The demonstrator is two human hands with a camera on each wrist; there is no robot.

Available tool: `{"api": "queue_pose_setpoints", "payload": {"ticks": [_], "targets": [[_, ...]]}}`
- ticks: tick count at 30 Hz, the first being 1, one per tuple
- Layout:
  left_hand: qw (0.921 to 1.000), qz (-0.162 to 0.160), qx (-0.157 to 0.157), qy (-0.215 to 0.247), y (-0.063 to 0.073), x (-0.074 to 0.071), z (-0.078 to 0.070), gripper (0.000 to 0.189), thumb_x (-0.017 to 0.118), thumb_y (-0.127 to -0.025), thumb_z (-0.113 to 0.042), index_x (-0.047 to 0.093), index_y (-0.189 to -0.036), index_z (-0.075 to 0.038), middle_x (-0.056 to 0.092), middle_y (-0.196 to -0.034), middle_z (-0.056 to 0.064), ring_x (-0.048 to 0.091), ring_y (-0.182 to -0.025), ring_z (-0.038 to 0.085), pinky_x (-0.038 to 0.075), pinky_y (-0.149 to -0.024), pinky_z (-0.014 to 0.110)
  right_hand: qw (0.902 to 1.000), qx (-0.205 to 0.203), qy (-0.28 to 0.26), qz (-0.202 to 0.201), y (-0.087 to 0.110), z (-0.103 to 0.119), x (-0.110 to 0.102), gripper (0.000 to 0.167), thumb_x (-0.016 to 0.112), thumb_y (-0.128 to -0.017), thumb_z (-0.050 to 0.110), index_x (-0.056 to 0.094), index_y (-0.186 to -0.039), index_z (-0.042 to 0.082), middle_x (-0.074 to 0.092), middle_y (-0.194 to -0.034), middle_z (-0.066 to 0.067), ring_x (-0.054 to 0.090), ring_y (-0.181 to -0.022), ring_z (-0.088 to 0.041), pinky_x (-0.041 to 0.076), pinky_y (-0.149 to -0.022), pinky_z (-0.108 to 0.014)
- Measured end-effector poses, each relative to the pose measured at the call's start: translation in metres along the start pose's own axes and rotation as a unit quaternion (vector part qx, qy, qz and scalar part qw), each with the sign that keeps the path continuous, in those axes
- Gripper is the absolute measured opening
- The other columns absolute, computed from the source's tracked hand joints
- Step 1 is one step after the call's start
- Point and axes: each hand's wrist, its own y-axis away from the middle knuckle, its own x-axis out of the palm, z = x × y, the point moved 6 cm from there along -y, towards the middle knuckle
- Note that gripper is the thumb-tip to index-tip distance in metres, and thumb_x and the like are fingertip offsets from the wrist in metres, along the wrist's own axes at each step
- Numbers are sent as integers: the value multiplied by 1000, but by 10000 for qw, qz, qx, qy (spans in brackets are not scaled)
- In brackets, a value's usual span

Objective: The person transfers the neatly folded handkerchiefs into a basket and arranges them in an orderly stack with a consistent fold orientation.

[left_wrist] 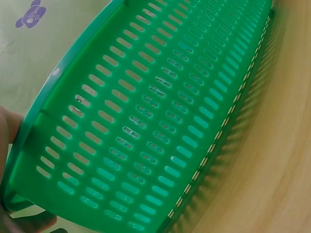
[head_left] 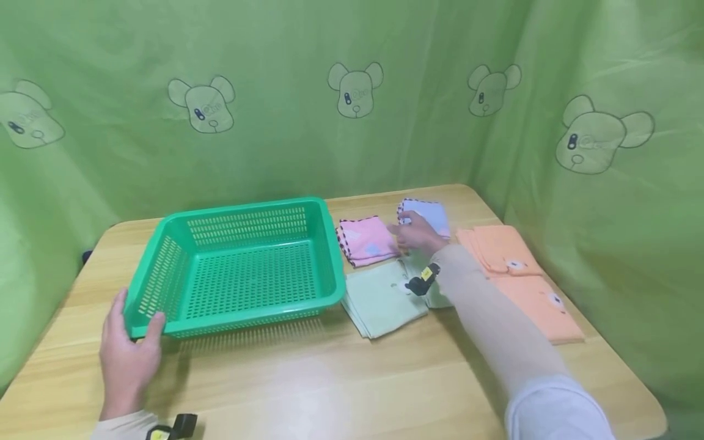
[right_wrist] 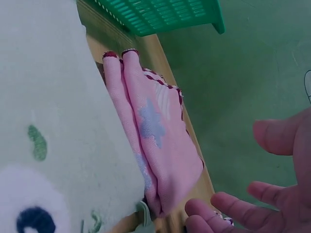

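My left hand (head_left: 129,360) grips the front left corner of a green plastic basket (head_left: 236,315), thumb over the rim and fingers along the outside. The basket has slotted walls and nothing in it. My right hand (head_left: 418,235) is over the gap between a folded pink cloth (head_left: 365,238) and a folded blue cloth (head_left: 432,214), both with dark patterned edging. Its fingers are spread and hold nothing; in the right wrist view the fingertips come near the pink cloth (right_wrist: 170,145). A folded pale green cloth (head_left: 379,299) lies just in front of the pink one.
A second pale green cloth (head_left: 438,298) is partly hidden under my right wrist. Two folded orange cloths (head_left: 503,244) lie along the right side of the wooden table (head_left: 308,385). Green curtain (head_left: 286,146) with bear-face prints hangs behind and at the sides.
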Motion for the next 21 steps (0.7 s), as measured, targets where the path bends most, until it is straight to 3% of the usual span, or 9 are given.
{"api": "queue_pose_setpoints", "payload": {"ticks": [2, 4, 7, 10, 14, 21], "targets": [[10000, 18, -38, 3, 0, 0, 1, 71, 54, -98, -24, 14, -156, -19, 14, -160, 13, 13, -144, 39, 10, -113, 63, 9999, 90, 37, 36, -6, -2, 2, 69, 56, -98, 31, 20, -152, 7, 51, -84, -8, 51, -66, -19, 50, -77, -42], [10000, 6, -52, 8, 0, 0, 2, 70, 54, -98, -24, 15, -156, -20, 15, -160, 11, 14, -144, 38, 10, -113, 63, 9998, 172, 53, 84, -13, -4, 4, 71, 56, -98, 32, 19, -153, 7, 48, -84, -6, 41, -58, -18, 47, -72, -43], [10000, -13, -32, 29, 0, 0, 1, 70, 55, -98, -24, 16, -156, -21, 16, -160, 9, 15, -144, 38, 11, -113, 64, 9993, 308, 183, 132, -20, -7, 5, 72, 56, -98, 34, 18, -153, 6, 53, -116, -17, 55, -76, -23, 48, -85, -43], [10000, 5, -41, 72, 1, 1, 1, 71, 55, -98, -25, 15, -156, -23, 16, -160, 9, 15, -144, 39, 11, -111, 66, 9983, 506, 215, 177, -26, -11, 5, 72, 55, -98, 34, 18, -153, 6, 34, -146, -24, 55, -111, -36, 44, -100, -47], [9999, 0, -43, 104, 1, 1, 1, 71, 56, -97, -25, 16, -156, -25, 17, -160, 9, 16, -143, 39, 12, -111, 67, 9971, 716, 202, 164, -30, -14, 7, 71, 56, -98, 33, 20, -152, 4, 31, -150, -25, 46, -127, -41, 42, -103, -46], [9999, -54, 39, 100, 2, 1, 0, 71, 56, -97, -24, 17, -156, -23, 20, -159, 10, 17, -143, 38, 12, -112, 64, 9966, 788, 243, 42, -35, -14, 9, 68, 60, -96, 27, 25, -149, 1, 37, -144, -24, 54, -114, -33, 51, -84, -33]]}}
